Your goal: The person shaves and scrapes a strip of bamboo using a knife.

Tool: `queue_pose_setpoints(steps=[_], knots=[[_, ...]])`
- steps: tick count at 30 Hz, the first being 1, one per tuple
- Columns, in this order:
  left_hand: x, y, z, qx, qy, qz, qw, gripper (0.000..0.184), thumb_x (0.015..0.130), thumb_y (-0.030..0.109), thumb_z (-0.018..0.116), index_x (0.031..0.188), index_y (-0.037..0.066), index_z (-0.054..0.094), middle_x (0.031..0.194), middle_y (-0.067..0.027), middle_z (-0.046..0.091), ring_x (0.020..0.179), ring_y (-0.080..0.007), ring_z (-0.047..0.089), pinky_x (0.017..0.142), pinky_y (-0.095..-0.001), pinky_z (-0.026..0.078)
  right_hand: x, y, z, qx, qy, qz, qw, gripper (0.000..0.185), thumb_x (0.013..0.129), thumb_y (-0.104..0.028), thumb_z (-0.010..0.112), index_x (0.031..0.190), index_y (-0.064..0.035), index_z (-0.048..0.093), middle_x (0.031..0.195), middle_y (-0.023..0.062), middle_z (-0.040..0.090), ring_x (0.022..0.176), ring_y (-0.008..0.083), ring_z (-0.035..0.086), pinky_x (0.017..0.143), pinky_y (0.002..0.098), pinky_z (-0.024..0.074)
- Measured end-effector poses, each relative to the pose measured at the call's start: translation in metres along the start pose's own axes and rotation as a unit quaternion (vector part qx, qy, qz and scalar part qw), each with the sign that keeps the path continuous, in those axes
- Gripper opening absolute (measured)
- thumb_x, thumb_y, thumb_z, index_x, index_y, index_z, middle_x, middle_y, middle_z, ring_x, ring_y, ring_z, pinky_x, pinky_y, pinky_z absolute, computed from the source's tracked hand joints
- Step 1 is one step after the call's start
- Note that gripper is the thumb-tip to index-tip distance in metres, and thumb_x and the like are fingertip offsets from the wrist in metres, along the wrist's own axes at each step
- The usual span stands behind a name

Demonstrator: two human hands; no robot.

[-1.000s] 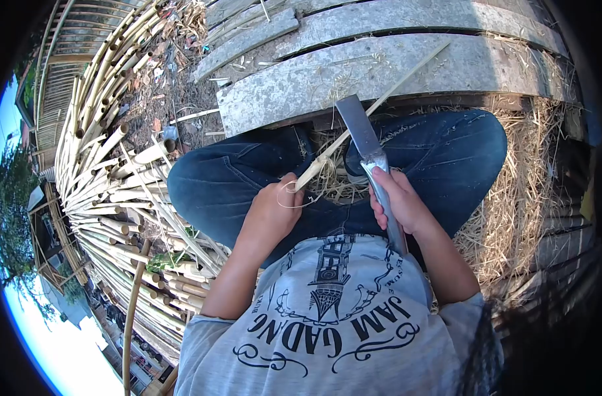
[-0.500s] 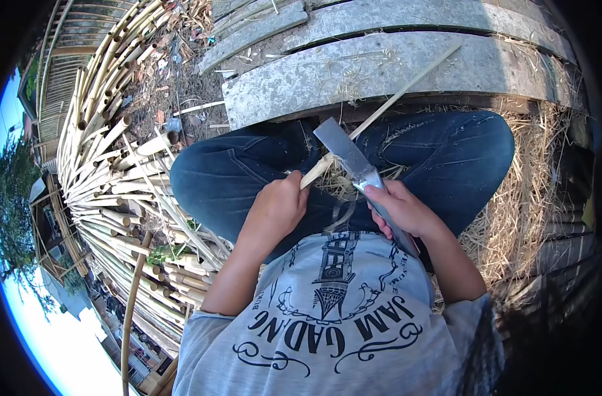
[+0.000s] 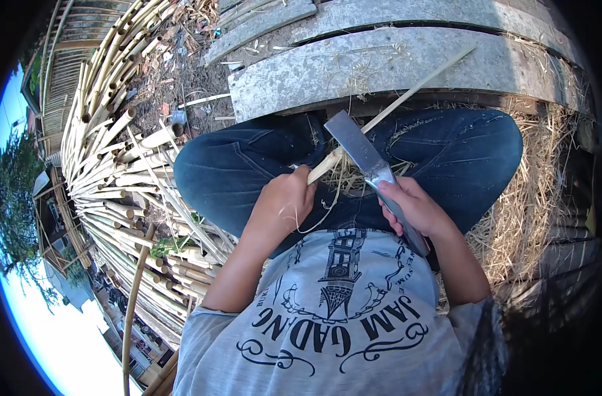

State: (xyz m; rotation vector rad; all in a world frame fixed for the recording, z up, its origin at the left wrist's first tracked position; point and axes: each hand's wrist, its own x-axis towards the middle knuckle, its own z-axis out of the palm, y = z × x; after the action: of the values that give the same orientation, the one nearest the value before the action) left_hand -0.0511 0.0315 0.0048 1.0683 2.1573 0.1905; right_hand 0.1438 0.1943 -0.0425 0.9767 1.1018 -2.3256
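Note:
My left hand (image 3: 286, 203) is closed round the near end of a long pale bamboo strip (image 3: 406, 96), which slants up and right past my legs to the boards. A thin curled shaving (image 3: 327, 210) hangs beside that hand. In my right hand (image 3: 413, 206) is the metal handle of a broad-bladed knife (image 3: 359, 143), with the thumb along its top. The blade points up and left, close beside the strip; whether they touch is hard to tell. More fine shavings (image 3: 347, 181) lie between my crossed legs.
Grey wooden boards (image 3: 301, 76) lie beyond my knees. At the left many bamboo poles (image 3: 123, 178) are stacked, with a bamboo fence (image 3: 63, 66) behind them. Straw-like shavings (image 3: 512, 211) cover the ground at the right.
The blade first came down and left toward my left hand, then shifted slightly right. Both hands stay closed on what they hold. The curled shaving now hangs lower beside the left hand.

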Motion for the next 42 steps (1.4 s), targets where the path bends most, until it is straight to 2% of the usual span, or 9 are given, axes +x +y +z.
queue_pose_setpoints(steps=[10,14,16,18,26,30,33,37,42], knots=[[-0.001,0.000,0.002,-0.004,0.026,0.017,1.000,0.016,0.089,0.011,0.059,0.089,-0.005,0.054,0.070,-0.0266,0.061,0.072,-0.0451,0.063,0.066,-0.0531,0.050,0.011,0.001,0.003,0.153,0.105,-0.100,0.978,0.036,0.101,-0.038,0.050,0.088,-0.0045,0.050,0.056,0.0025,0.050,0.042,0.0092,0.049,0.039,0.0240,0.0412],[0.001,-0.002,-0.002,-0.009,0.002,0.004,1.000,0.015,0.090,0.010,0.058,0.092,-0.005,0.056,0.073,-0.0281,0.061,0.074,-0.0472,0.061,0.067,-0.0537,0.048,0.006,0.001,0.004,-0.063,-0.004,-0.019,0.998,0.040,0.102,-0.042,0.047,0.085,-0.0059,0.049,0.056,0.0024,0.050,0.040,0.0097,0.048,0.037,0.0251,0.0415],[0.001,0.000,0.001,-0.033,-0.001,-0.009,0.999,0.015,0.092,0.010,0.056,0.096,-0.005,0.057,0.076,-0.0297,0.060,0.077,-0.0488,0.059,0.069,-0.0543,0.045,0.011,-0.002,0.007,0.137,0.110,-0.087,0.981,0.038,0.101,-0.039,0.049,0.083,-0.0054,0.049,0.057,0.0032,0.051,0.040,0.0097,0.048,0.038,0.0250,0.0411],[0.001,-0.001,0.001,-0.018,0.017,-0.004,1.000,0.016,0.091,0.010,0.056,0.098,-0.005,0.058,0.075,-0.0298,0.060,0.077,-0.0488,0.059,0.069,-0.0544,0.045,0.006,-0.008,0.006,-0.071,0.004,-0.020,0.997,0.042,0.102,-0.042,0.048,0.085,-0.0037,0.049,0.058,0.0024,0.050,0.042,0.0090,0.048,0.038,0.0243,0.0401],[-0.001,-0.001,0.000,0.003,0.028,0.015,0.999,0.017,0.089,0.011,0.060,0.087,-0.005,0.055,0.069,-0.0260,0.062,0.070,-0.0452,0.063,0.065,-0.0534,0.050,0.008,0.002,0.003,-0.029,-0.039,0.003,0.999,0.043,0.102,-0.043,0.044,0.087,-0.0041,0.050,0.055,0.0033,0.050,0.038,0.0098,0.047,0.036,0.0253,0.0413],[0.002,0.000,-0.001,-0.007,0.013,-0.001,1.000,0.017,0.089,0.011,0.060,0.086,-0.004,0.055,0.069,-0.0264,0.061,0.071,-0.0450,0.063,0.066,-0.0537,0.050,0.015,0.001,0.000,0.201,0.053,-0.094,0.974,0.037,0.102,-0.040,0.047,0.088,-0.0058,0.050,0.056,0.0025,0.048,0.039,0.0106,0.047,0.038,0.0260,0.0416],[0.000,-0.003,-0.001,0.000,0.003,0.005,1.000,0.017,0.089,0.011,0.060,0.087,-0.004,0.055,0.069,-0.0264,0.061,0.071,-0.0452,0.063,0.065,-0.0538,0.050,0.010,0.004,0.004,-0.014,-0.033,-0.002,0.999,0.039,0.103,-0.042,0.044,0.089,-0.0059,0.049,0.056,0.0027,0.048,0.040,0.0109,0.048,0.038,0.0265,0.0417],[-0.001,-0.001,0.001,-0.023,0.007,0.009,1.000,0.017,0.089,0.011,0.060,0.087,-0.004,0.055,0.069,-0.0265,0.062,0.071,-0.0454,0.063,0.066,-0.0536,0.050,0.017,0.002,0.002,0.195,0.121,-0.113,0.967,0.037,0.102,-0.038,0.048,0.086,-0.0050,0.050,0.057,0.0029,0.050,0.041,0.0095,0.048,0.037,0.0247,0.0413],[0.001,-0.002,-0.001,0.002,0.010,0.012,1.000,0.018,0.090,0.014,0.061,0.090,-0.004,0.057,0.072,-0.0249,0.064,0.072,-0.0450,0.064,0.068,-0.0532,0.051,0.011,0.002,-0.002,0.048,0.058,-0.041,0.996,0.039,0.098,-0.043,0.055,0.089,-0.0045,0.052,0.059,0.0036,0.053,0.043,0.0088,0.051,0.039,0.0239,0.0440]])
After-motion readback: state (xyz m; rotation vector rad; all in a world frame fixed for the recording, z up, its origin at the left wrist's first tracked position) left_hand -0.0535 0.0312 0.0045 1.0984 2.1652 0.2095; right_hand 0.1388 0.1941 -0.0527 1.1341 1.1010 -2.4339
